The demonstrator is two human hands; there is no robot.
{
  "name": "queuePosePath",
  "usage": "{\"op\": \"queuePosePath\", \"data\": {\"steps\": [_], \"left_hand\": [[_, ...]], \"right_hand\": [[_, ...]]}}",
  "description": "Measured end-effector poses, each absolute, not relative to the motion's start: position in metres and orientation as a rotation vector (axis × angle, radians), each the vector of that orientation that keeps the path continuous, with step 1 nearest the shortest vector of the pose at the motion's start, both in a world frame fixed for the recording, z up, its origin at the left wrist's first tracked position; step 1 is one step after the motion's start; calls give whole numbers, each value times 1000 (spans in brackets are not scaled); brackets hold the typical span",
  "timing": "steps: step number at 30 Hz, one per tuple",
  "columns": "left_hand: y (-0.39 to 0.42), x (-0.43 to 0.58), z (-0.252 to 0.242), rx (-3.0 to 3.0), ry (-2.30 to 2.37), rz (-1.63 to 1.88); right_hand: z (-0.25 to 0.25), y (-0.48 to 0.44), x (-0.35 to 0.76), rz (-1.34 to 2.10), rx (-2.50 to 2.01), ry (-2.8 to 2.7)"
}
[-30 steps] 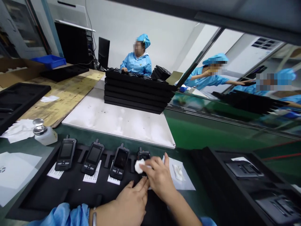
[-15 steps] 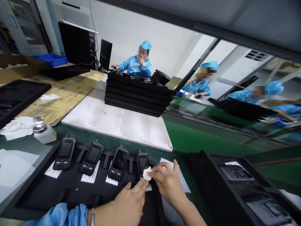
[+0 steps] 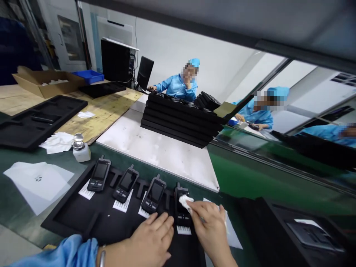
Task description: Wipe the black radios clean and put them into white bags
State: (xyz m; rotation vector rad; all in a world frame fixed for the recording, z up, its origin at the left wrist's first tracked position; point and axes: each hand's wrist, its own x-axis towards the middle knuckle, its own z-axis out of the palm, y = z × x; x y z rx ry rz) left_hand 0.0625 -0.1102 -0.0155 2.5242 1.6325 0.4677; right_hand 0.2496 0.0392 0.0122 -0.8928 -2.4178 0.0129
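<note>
My right hand (image 3: 210,222) pinches a small white wipe (image 3: 185,202) against the screen of the rightmost handheld radio (image 3: 183,217). This radio lies face up in a black foam tray (image 3: 116,228), with a printed white label (image 3: 184,230) below it. To its left, my left hand (image 3: 152,237) rests palm down on the tray, holding nothing, its fingers stretched out. Its fingertips are just below another radio (image 3: 154,193). Two more radios (image 3: 126,183) (image 3: 99,174) lie farther left in the same row, with labels partly under them.
A pump bottle (image 3: 81,151) and crumpled white wipes (image 3: 58,142) stand beyond the tray's left end. White sheets (image 3: 37,185) lie at left. Stacked black trays (image 3: 180,124) stand on a white board (image 3: 155,148); more trays (image 3: 267,222) are at right. Co-workers (image 3: 178,87) sit beyond.
My view has turned left, so the scene sits farther right. The wipe has moved up the rightmost radio's screen. My left hand has shifted left, away from that radio's lower end.
</note>
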Motion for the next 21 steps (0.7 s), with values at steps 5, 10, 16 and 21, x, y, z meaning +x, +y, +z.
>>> {"op": "queuePosePath", "data": {"steps": [5, 10, 16, 21], "left_hand": [[-131, 34, -22, 2357, 1852, 380], [-131, 31, -33, 2351, 1802, 410], [-131, 29, -39, 2350, 1775, 462], [-128, 27, -39, 2378, 1710, 416]], "right_hand": [[17, 24, 152, 34, -907, -2405], [9, 10, 150, 83, -704, -2626], [12, 21, 152, -26, -848, -2540], [11, 18, 146, 13, -803, -2598]]}}
